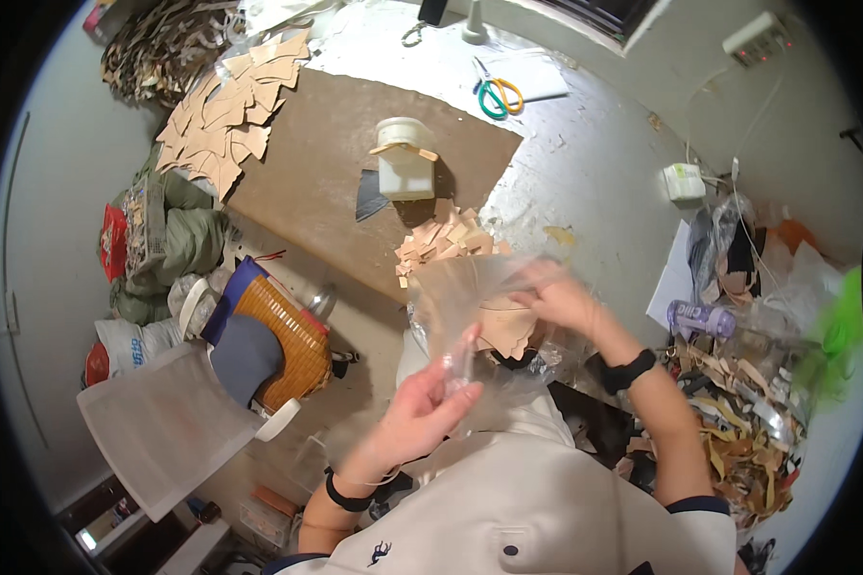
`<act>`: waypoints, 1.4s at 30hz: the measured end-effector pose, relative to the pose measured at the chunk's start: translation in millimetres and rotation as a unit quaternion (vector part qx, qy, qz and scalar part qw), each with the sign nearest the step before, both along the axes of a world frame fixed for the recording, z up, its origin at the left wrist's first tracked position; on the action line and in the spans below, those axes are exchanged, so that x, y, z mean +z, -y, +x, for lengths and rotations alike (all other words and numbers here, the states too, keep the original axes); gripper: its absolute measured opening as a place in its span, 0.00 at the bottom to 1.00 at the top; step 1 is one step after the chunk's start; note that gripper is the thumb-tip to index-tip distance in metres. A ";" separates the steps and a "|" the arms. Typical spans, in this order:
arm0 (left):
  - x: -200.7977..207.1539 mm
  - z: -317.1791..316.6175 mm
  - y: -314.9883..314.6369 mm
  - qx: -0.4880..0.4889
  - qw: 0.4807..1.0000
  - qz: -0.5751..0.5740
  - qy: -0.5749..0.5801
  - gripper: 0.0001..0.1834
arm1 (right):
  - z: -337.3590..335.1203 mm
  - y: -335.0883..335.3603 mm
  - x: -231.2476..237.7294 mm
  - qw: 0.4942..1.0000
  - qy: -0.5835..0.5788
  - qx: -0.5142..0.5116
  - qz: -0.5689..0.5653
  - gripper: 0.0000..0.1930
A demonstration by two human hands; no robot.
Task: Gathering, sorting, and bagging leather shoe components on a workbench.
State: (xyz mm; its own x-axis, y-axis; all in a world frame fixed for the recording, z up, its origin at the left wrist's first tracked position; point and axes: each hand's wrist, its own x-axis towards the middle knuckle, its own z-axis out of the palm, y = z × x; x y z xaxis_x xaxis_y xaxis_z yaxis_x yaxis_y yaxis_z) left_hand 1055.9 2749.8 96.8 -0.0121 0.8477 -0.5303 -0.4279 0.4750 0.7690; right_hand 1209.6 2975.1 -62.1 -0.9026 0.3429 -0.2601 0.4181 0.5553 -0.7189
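Between my two hands a transparent plastic bag [458, 297] is stretched out, blurred by motion. My left hand [431, 407] pinches its near edge, thumb and fingers closed on the film. Higher up and to the right, my right hand [558, 295] has its fingers closed on the far side of the bag. Tan leather pieces [506, 329] show just below my right hand; whether they lie inside the bag or behind it I cannot tell. Beyond the bag, a pile of small tan leather pieces [441, 235] rests at the table's near edge.
A white glue tub [408, 177] with a wooden stick across it stands on the brown mat [307, 163]. Larger leather pieces [225, 115] heap at the mat's left. Scissors [497, 96] lie at the back. A chair [177, 422] is at left, leather scraps [748, 441] at right.
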 end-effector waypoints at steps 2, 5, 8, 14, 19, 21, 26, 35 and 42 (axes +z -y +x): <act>-1.4 0.8 6.8 0.067 0.997 -0.030 -0.026 0.29 | 21.2 -9.2 8.3 0.983 -0.020 0.068 0.168 0.21; -9.0 3.1 25.3 0.105 0.994 -0.014 -0.015 0.26 | 86.8 -5.5 62.9 0.902 0.291 0.225 0.226 0.19; 4.7 14.4 25.2 0.138 0.990 -0.005 -0.011 0.19 | 150.1 -0.5 102.0 0.844 0.366 0.329 0.214 0.16; 51.0 36.9 20.6 0.153 0.988 0.028 -0.024 0.11 | 134.0 8.0 229.3 0.963 0.181 0.201 0.010 0.12; 40.9 50.8 -14.5 -0.096 0.898 0.213 -0.372 0.05 | 120.3 19.7 199.1 0.953 -0.205 0.149 -0.165 0.16; 18.0 61.5 -28.7 -0.191 0.806 0.249 -0.502 0.07 | 118.2 20.6 152.1 0.937 -0.218 0.144 -0.231 0.24; -26.0 122.6 -70.8 -0.162 0.694 0.484 -0.508 0.07 | 147.9 59.6 61.4 0.930 -0.206 -0.056 -0.301 0.25; -80.8 140.0 -85.4 -0.190 0.862 0.310 -0.352 0.15 | 209.4 77.2 17.0 0.735 -0.212 -0.373 -0.525 0.22; -73.6 119.1 -96.8 -0.174 0.834 0.325 -0.411 0.23 | 172.2 40.1 60.5 0.874 -0.053 -0.283 -0.391 0.16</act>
